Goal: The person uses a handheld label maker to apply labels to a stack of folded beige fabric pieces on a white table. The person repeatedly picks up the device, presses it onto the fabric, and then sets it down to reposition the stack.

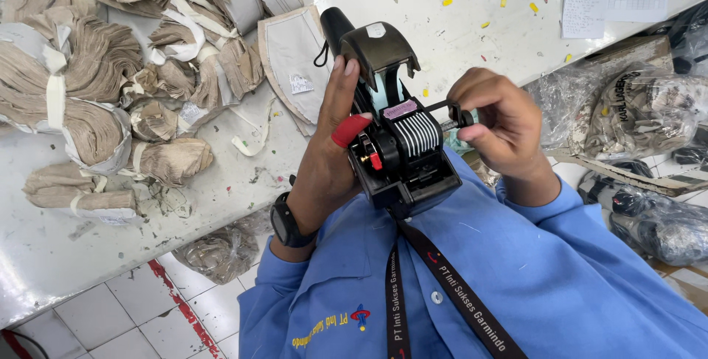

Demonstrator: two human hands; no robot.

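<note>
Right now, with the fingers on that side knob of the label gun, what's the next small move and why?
Probably a slight turn of the black knob. The right hand pinches it at the end of a thin rod pulled out from the striped number bands, while the left hand steadies the black label gun upside down, bands in view.

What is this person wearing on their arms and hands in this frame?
Both arms are in long blue shirt sleeves that end at the wrists. The left hand is bare except for red tape wrapped around the thumb, and a black wristwatch sits at its wrist. The right hand is bare, with no ring, glove or band visible.
</note>
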